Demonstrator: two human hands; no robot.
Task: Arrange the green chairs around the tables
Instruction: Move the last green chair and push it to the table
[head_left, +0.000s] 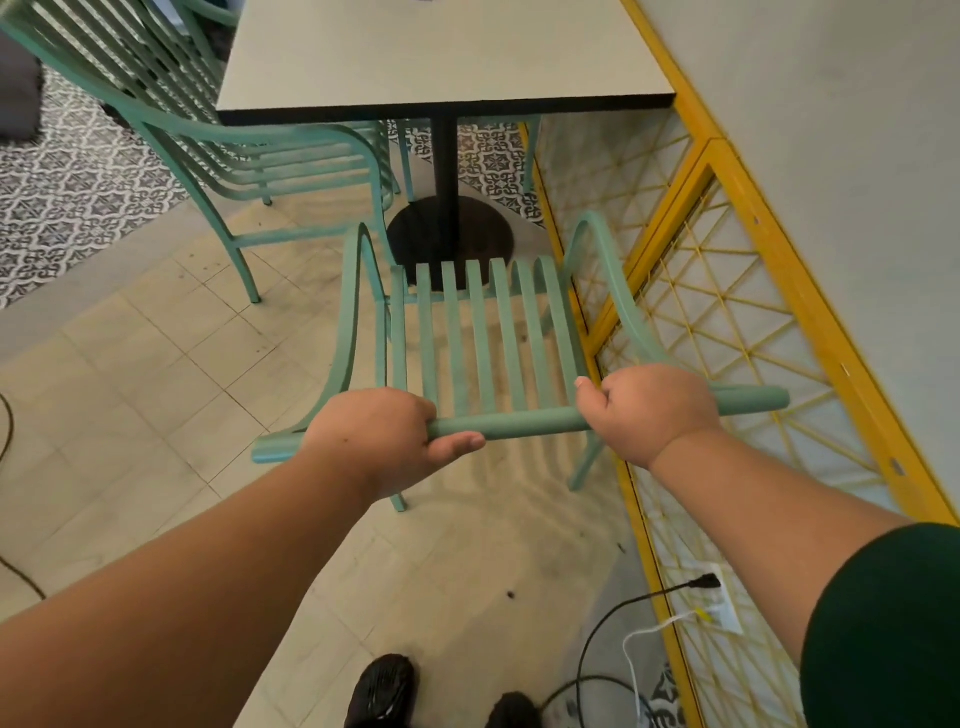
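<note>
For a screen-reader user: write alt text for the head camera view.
Both hands, left hand and right hand, grip the top rail of a green slatted chair facing a pale pedestal table. A second green chair stands at the table's left, with a yellow lattice partition on the right.

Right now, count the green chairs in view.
3 at least: one green chair held by both hands, one left of the table, one's legs behind it. Others may be hidden.
</note>
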